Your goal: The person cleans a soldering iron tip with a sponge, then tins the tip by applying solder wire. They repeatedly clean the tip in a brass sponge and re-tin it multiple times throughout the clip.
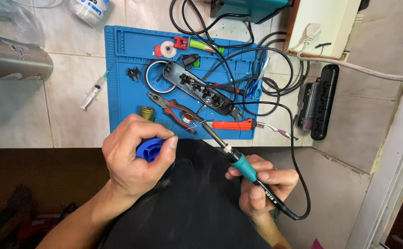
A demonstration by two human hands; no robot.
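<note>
Left hand (pixel 134 159) clenched on a blue solder spool (pixel 149 149), just below the blue work mat (pixel 123 69). Right hand (pixel 261 184) grasps the soldering iron (pixel 238 159) by its handle, tip at the mat's lower edge, beside the red-handled pliers (pixel 174 110).

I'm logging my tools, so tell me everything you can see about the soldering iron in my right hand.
The soldering iron has a slim dark metal tip, a silvery collar, a teal grip and a black handle with small white print. A black cord runs from its rear, looping up toward the bench. It lies slanted, tip pointing up-left, just over the near edge of the blue work mat near the red-handled pliers. The right hand holds it pen-style around the grip and handle.
</note>
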